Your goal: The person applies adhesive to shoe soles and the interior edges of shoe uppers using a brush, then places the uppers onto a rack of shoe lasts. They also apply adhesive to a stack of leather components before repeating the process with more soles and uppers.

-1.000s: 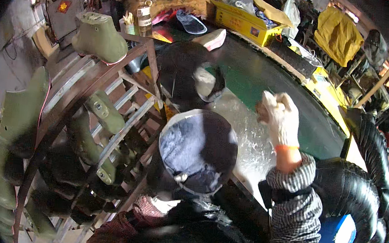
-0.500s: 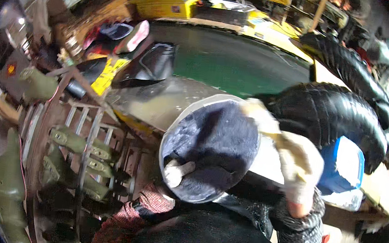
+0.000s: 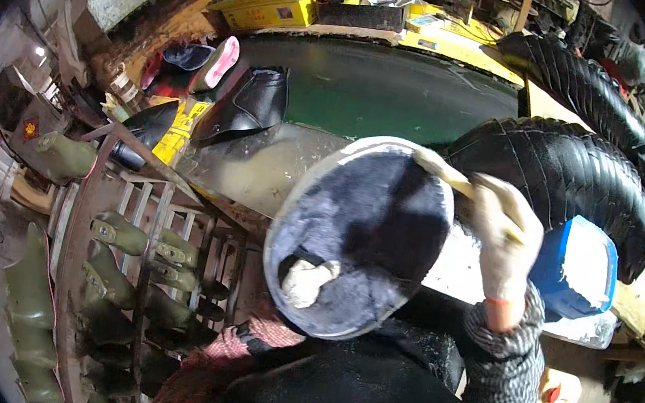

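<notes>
A round, pale-rimmed container like a bucket (image 3: pixel 360 222), with a blue-grey coated or lined inside, is tilted toward me over my black apron. My left hand (image 3: pixel 307 282), in a whitish glove, shows within its lower left part, fingers curled. What those fingers hold, if anything, is hidden, and the wrist is out of sight behind the container. At the upper right rim, my gloved right hand (image 3: pixel 504 230) is closed around a narrow, pale stick-like piece (image 3: pixel 449 176) that reaches over the rim. Its exact kind is unclear.
Left stands a metal rack (image 3: pixel 148 261) with olive boots (image 3: pixel 118 232). Black boots (image 3: pixel 249 110) lie on the bench beyond, near a green-black surface (image 3: pixel 382 97). Right are shiny black ribbed pieces (image 3: pixel 556 172) and a blue container (image 3: pixel 573 270) with white contents.
The container's rim has shifted up and rightward in view. My right hand has come to the upper right rim with the pale piece showing more sharply. My left hand sits slightly further right.
</notes>
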Available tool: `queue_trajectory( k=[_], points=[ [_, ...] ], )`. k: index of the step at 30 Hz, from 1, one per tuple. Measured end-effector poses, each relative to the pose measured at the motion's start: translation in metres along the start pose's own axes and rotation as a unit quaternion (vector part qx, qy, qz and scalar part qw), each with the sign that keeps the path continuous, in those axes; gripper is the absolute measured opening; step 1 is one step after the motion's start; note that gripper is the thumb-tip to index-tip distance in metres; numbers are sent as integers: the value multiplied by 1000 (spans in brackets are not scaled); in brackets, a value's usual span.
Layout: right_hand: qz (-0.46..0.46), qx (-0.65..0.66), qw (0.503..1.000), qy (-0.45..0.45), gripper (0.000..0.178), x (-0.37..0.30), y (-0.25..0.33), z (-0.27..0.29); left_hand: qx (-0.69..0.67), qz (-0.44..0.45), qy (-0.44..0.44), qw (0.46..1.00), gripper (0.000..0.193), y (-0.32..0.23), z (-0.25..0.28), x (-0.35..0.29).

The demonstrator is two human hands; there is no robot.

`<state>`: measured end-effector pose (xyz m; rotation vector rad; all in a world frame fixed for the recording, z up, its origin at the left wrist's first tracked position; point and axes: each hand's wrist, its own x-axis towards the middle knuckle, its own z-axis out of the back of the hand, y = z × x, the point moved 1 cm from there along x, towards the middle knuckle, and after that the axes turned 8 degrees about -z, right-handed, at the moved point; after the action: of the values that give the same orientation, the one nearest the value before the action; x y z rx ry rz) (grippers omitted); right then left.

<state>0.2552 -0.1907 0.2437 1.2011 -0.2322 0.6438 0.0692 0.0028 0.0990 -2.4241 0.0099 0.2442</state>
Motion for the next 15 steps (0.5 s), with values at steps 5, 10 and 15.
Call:
queue_trajectory(
  k=[5,10,15],
  points=[
    [148,97,935,307,26,-28,80,-55,17,8,20,1000,39,10,-12,0],
    [118,195,905,359,33,-68,78,-8,157,-61,61,984,40,-43,-20,-1],
    [-252,124,955,100,16,-83,13,44,308,-118,109,938,42,-102,-48,3]
  ],
)
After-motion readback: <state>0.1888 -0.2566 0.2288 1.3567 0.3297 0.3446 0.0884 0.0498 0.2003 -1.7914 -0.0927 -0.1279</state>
